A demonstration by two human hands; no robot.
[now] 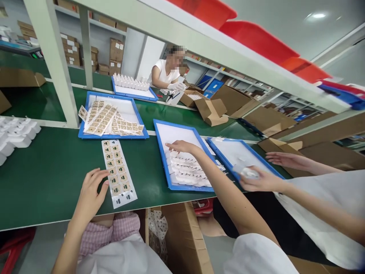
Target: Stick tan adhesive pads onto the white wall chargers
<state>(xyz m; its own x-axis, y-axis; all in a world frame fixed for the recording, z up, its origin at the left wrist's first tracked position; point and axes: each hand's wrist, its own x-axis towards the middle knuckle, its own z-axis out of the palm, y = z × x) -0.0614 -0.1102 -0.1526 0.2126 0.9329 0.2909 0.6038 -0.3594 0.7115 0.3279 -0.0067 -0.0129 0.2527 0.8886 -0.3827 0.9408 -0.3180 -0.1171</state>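
My left hand (92, 190) is beside the left edge of a white sheet (118, 171) bearing two columns of tan stickers with dark marks, lying on the green table. Its fingers are apart, with the tips at the sheet's edge. My right hand (181, 147) reaches over a blue-rimmed tray (164, 156), its fingers spread above the upper end of rows of white parts (188, 171) with dark wires. Nothing shows in its grasp. Behind the sheet, another blue-rimmed tray (114, 136) holds a loose pile of sticker sheets (102, 118).
At right, a co-worker's hands (256, 179) hold a clear-and-white item by a third tray (265, 165). Another person (168, 72) works across the table. White parts (18, 133) stand at far left. A metal post (54, 57) rises behind, and an open carton (182, 236) sits below the edge.
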